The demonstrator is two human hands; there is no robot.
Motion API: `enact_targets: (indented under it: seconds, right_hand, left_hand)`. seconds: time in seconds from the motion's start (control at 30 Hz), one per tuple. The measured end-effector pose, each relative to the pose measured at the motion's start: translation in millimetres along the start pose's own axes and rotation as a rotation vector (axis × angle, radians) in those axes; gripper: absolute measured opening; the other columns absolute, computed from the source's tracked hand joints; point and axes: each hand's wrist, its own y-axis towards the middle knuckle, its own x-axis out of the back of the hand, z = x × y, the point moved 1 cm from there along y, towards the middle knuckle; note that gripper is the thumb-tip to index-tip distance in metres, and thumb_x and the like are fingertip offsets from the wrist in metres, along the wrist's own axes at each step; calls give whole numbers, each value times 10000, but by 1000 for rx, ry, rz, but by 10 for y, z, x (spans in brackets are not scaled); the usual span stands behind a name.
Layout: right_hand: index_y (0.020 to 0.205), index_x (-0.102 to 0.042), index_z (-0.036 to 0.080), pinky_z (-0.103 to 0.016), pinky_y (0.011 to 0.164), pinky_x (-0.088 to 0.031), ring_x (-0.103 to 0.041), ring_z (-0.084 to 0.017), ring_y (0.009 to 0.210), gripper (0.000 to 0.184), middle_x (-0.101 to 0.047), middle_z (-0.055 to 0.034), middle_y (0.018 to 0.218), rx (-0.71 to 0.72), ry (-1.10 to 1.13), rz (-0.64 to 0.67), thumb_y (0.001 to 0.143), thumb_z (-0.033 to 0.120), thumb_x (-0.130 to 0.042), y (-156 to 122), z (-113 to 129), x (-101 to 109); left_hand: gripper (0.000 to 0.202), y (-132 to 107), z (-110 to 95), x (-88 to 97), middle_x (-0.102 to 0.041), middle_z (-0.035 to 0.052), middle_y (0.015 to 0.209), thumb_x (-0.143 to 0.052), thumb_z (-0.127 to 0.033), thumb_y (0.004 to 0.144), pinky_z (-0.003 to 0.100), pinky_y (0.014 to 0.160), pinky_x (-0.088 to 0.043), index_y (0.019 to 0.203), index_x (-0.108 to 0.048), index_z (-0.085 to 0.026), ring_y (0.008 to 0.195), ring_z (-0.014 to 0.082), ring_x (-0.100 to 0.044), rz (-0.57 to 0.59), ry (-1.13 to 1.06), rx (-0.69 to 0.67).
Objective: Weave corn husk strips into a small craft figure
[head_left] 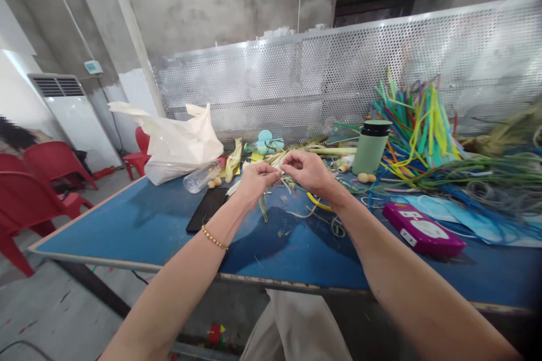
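Observation:
My left hand and my right hand meet above the blue table, fingers pinched together on thin pale green leaf strips that hang down between them. A gold bead bracelet sits on my left wrist. Loose strip scraps lie on the table just under the hands. A black phone lies flat to the left of my left hand.
A white plastic bag and a clear bottle lie at the left. A green tumbler, colourful strips and a magenta device are at the right. A perforated metal screen backs the table. Red chairs stand at the left.

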Motion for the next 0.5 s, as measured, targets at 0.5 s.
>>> enact_targets:
  seconds: [0.5]
  right_hand:
    - [629,-553,170,-250,548,-342,-479,-118,520,202,-527,17,501,-61,-78,23,788,295,-556,-37,18,-53]
  left_hand:
    - [178,8,-5,-5,-602,17,606,-771,-227,605,234,558,-349,699,-686,-102,557,82,-477,-1,7,6]
